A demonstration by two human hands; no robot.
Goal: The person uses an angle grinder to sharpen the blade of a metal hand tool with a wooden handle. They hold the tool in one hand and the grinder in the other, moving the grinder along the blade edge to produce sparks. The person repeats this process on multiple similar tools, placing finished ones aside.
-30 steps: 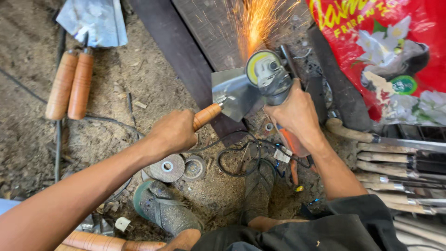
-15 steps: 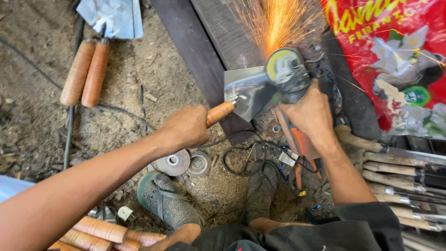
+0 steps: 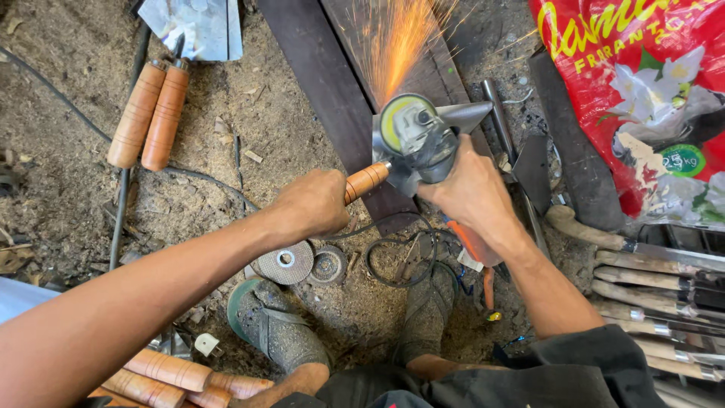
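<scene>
My left hand (image 3: 313, 204) grips the orange wooden handle (image 3: 366, 180) of a wide metal blade (image 3: 453, 118), which lies across a dark wooden plank (image 3: 325, 83). My right hand (image 3: 472, 189) holds an angle grinder (image 3: 419, 140) with its disc pressed on the blade. Orange sparks (image 3: 396, 45) fly upward from the contact point. The grinder's black cable (image 3: 393, 253) loops on the ground below my hands.
Two finished tools with orange handles (image 3: 151, 113) lie at upper left. Spare grinding discs (image 3: 285, 264) rest by my feet in dusty sandals (image 3: 276, 325). A red printed sack (image 3: 642, 91) sits at right above a row of knives (image 3: 664, 291). Turned wooden handles (image 3: 174, 370) lie at bottom left.
The view has shifted, so hands, grinder and blade sit slightly lower and further right in frame. Grinding continues with sparks still flying up.
</scene>
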